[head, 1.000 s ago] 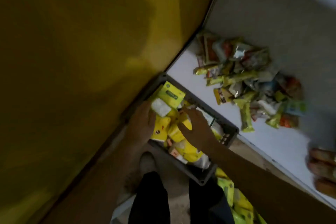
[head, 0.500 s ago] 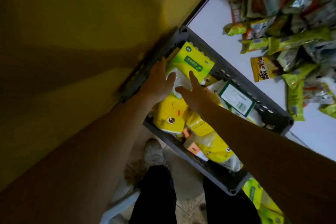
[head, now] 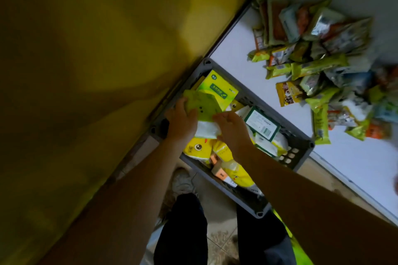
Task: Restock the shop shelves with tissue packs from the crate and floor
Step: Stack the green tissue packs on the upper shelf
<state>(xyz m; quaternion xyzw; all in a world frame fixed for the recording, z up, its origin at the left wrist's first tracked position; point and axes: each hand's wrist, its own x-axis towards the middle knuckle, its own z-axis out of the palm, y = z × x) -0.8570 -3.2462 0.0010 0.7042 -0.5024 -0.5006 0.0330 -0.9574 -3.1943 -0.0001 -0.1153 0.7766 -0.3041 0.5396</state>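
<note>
A grey plastic crate [head: 298, 146] stands on the floor below me, filled with several yellow and green tissue packs. Both hands are inside it. My left hand [head: 182, 121] and my right hand [head: 231, 129] together grip a green-and-white tissue pack [head: 203, 106], lifted a little above the others. Behind it lies a bright green pack [head: 219, 87]. A yellow pack with a cartoon eye [head: 197, 148] sits under my left wrist. A white pack with a green-bordered label [head: 261, 125] lies to the right.
A white shelf board [head: 237, 56] runs along the crate's right side and carries a heap of snack packets [head: 318, 64]. A large yellow surface [head: 86, 71] fills the left. My legs [head: 183, 232] and a shoe stand on the tiled floor. More green packs [head: 301, 254] lie at bottom right.
My hands have closed from both sides on the green-and-white pack and raised it off the pile. The camera has pulled back a little.
</note>
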